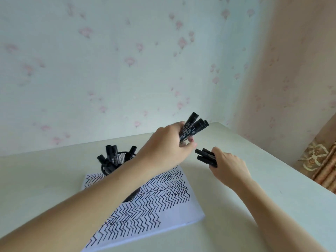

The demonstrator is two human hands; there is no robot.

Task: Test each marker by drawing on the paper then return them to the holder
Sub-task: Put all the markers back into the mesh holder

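My left hand reaches across the table and grips a bundle of black markers, their ends fanning up and to the right. Just right of it, my right hand holds a second small bunch of black markers that point left. A black mesh holder with several black markers standing in it sits on the white paper; my left forearm hides its lower part. The paper is covered with rows of black zigzag lines.
The pale table meets a flowered wall at the back. Its right edge runs diagonally, with a patterned brown curtain beyond it.
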